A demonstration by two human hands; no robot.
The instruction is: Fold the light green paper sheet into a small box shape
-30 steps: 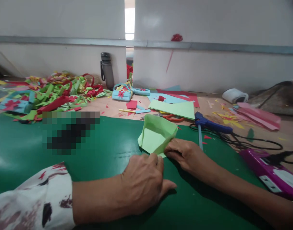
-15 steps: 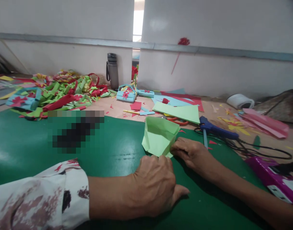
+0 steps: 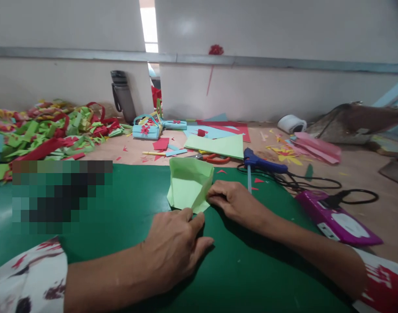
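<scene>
A light green folded paper pouch (image 3: 189, 187) stands on the green mat, its mouth open upward and its side folds creased. My right hand (image 3: 231, 198) pinches the pouch's lower right corner between thumb and fingers. Against the near bottom edge lies my left hand (image 3: 176, 243), back up, fingers reaching forward and thumb stuck out to the right. Its fingers press at the paper without visibly wrapping around it, and some fingertips are hard to make out.
Behind the pouch are flat green paper (image 3: 218, 145), orange-handled scissors (image 3: 215, 159) and a blue glue gun (image 3: 264, 163). A purple power strip (image 3: 340, 221) sits right. Small blue paper bags (image 3: 146, 130), a grey bottle (image 3: 123, 98) and a scrap heap (image 3: 65, 130) stand farther back.
The view has swung right, so everything sits farther left. My left hand has loosened from a curled shape, its index finger now stretched out. My right hand keeps its pinch on the pouch.
</scene>
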